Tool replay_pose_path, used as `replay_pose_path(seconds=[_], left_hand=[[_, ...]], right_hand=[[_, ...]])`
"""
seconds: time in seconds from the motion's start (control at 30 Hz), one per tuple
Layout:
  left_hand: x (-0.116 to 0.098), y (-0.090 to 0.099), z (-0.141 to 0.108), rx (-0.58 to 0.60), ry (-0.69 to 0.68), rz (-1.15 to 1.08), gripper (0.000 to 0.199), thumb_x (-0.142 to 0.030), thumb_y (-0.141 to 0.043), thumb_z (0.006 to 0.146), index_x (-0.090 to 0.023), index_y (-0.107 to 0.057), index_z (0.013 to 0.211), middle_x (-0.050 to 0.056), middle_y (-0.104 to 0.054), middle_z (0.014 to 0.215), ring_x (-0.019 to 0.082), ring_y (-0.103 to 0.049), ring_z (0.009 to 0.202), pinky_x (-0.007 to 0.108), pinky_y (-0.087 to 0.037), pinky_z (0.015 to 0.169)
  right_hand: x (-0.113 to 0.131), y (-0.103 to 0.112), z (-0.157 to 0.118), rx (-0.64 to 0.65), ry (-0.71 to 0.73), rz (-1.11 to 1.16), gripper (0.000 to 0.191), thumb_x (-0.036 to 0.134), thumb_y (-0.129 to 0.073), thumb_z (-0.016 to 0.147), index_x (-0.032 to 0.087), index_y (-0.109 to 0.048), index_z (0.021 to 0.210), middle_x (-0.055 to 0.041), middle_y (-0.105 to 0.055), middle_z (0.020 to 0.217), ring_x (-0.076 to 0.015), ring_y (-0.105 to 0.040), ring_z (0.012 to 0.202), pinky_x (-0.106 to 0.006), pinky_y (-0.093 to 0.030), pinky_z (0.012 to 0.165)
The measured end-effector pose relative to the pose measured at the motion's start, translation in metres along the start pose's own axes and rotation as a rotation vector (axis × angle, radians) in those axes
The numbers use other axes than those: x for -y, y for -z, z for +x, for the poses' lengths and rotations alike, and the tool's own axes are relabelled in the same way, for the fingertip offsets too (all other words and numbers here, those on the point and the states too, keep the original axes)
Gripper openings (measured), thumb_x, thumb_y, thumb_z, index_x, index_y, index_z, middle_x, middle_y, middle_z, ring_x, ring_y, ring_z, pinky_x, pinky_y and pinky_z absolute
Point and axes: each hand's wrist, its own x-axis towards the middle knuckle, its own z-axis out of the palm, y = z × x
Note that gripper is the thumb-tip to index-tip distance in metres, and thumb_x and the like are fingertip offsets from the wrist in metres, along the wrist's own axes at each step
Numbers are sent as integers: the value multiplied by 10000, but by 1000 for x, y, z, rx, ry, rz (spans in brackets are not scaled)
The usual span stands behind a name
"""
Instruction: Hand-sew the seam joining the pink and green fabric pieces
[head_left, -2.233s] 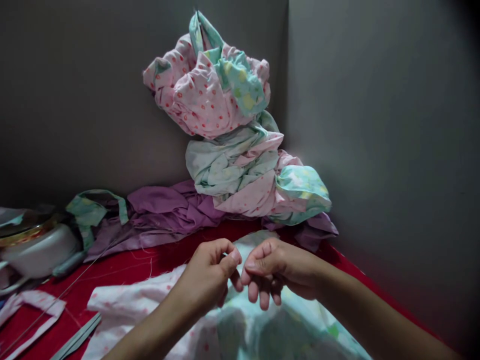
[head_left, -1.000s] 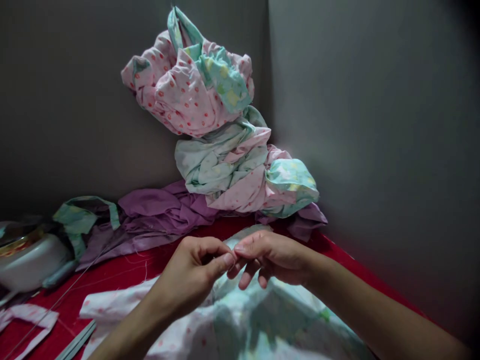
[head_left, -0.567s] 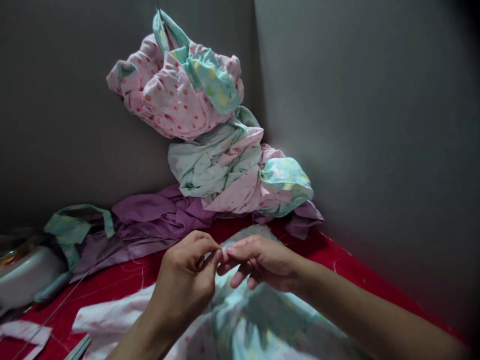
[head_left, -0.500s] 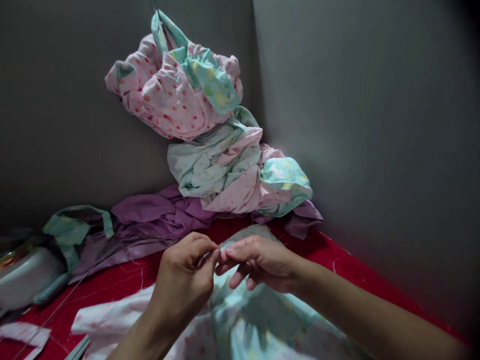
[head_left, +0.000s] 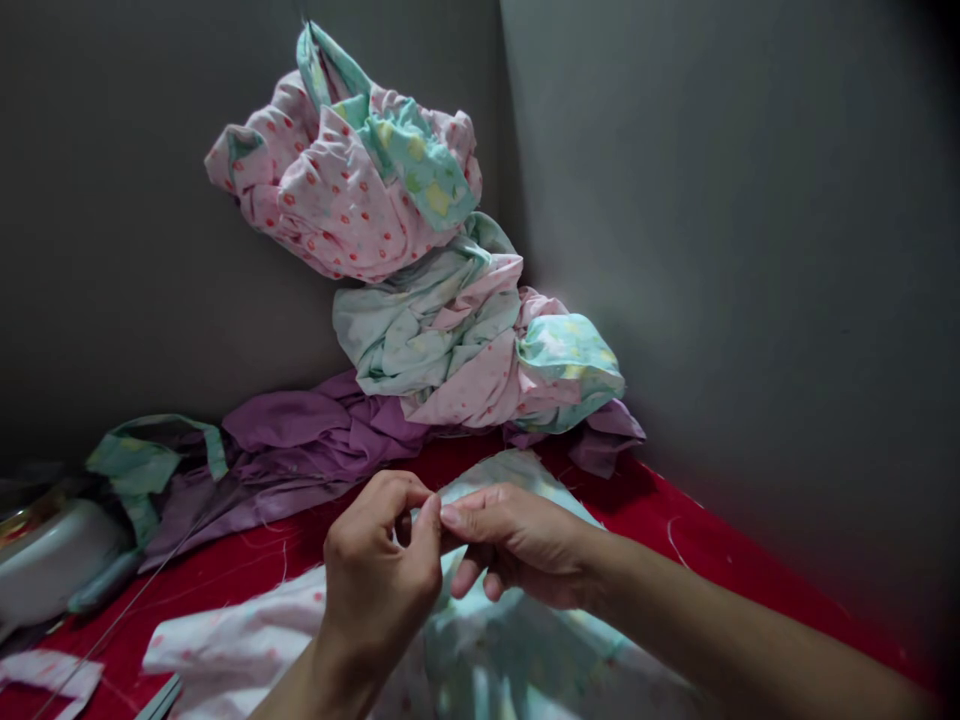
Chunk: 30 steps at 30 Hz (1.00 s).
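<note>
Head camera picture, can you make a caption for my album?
Left hand and right hand meet above pale green cloth, with crumpled pink-and-green bundles behind.

- High at the far side, a pink dotted bundle (head_left: 337, 205)
- Right below it, a crumpled pale green bundle (head_left: 431, 335)
- Under that, rumpled purple cloth (head_left: 300, 435), spreading left
- Farther left, a green strap piece (head_left: 139, 462)
- Over at the left edge, a white rounded vessel (head_left: 56, 565)
- Nearer, a bent dotted strip (head_left: 56, 670)
</note>
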Motion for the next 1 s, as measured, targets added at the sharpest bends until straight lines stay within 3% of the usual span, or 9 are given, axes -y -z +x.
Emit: replay_pose_path(seconds=[0.13,0.3,0.4,0.47,0.57,0.63,0.7,0.87,1.0], left_hand=[[-2,-5,-6,-26,18,-4,131,-204,-470,801,-162,-519,687,14,-539,670,119,-492,549,229,-376,521],[-2,5,7,265,395,-255,188,-283,-522,754,-159,-541,614,-43,-478,509,98,-414,476,202,-315,460],[6,12,18,367,422,-289,194,-278,-586,688,-136,-573,556,-47,-451,453,87,-373,440,195,-283,424],[9,14,21,380,432,-322,158,-267,-584,678,-117,-630,694,0,-571,587,93,-422,461,197,-319,421],[4,12,18,365,516,-508,470,-209,-553,639,-153,-534,1106,111,-574,1099,70,-477,462,200,-335,386],[-3,10,14,483,622,-722,668,-147,-527,583,-194,-417,1240,141,-482,1239,45,-477,412,190,-297,343],[-9,8,11,671,695,-885,766,-112,-516,550,-179,-353,1296,150,-538,1164,45,-477,383,182,-277,326],[-11,11,10,868,577,-810,394,-215,-530,694,-99,-618,1060,25,-603,608,35,-339,325,167,-199,314],[-11,13,8,712,336,-613,231,-233,-511,745,-135,-718,719,20,-625,588,68,-383,411,191,-289,410]], right_hand=[[-3,-7,-1,-129,82,-61,334,428,-683,603,112,-581,645,10,-561,608,-44,-536,434,-113,-318,339],[6,-2,-2,-145,43,-181,244,351,-631,588,115,-581,619,-16,-610,572,-67,-532,400,-139,-308,326],[17,8,-4,-129,-21,-261,167,281,-589,582,114,-593,598,-13,-608,520,-74,-531,375,-142,-299,316],[23,13,-6,-120,-58,-310,137,248,-569,577,113,-592,567,-9,-598,487,-75,-523,355,-144,-293,308],[28,15,-8,-88,-127,-399,123,226,-546,577,117,-581,531,1,-575,446,-72,-504,328,-148,-287,301],[29,13,-10,-41,-158,-476,123,215,-523,589,122,-578,530,17,-555,425,-63,-484,312,-148,-289,304],[30,10,-13,11,-185,-552,120,193,-495,591,127,-575,530,30,-536,405,-56,-466,298,-145,-293,310],[35,8,-18,26,-206,-661,115,179,-489,588,130,-565,518,43,-508,387,-46,-449,295,-136,-299,326],[37,10,-18,2,-197,-646,130,216,-517,598,128,-568,518,35,-521,405,-47,-466,318,-132,-302,328]])
